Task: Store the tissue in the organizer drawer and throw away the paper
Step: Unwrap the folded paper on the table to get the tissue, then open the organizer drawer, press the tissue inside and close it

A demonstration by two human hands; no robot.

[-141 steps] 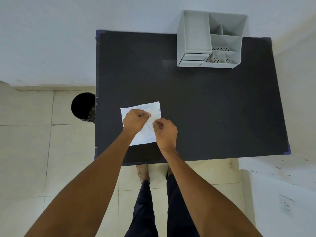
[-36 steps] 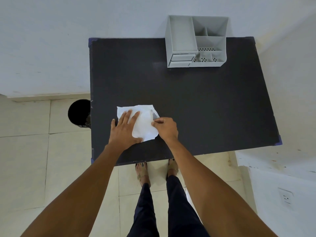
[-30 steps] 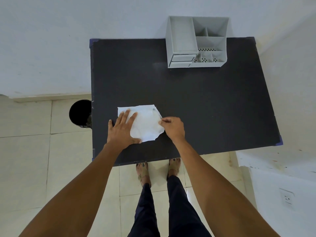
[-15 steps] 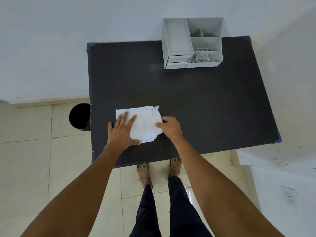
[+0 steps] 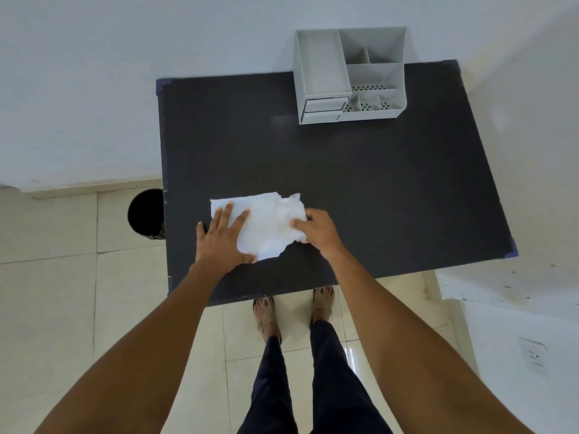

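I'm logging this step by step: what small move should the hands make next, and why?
Probably the right hand should lift the crumpled tissue clear while the left hand holds the flat paper down. The tissue lies on the paper, pinched at its right edge, and the organizer drawers look closed.

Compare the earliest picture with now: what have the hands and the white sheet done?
The left hand went from pinching to pressing flat on the white sheet; the right hand has crumpled its right edge. The organizer drawers remain closed, the bin untouched.
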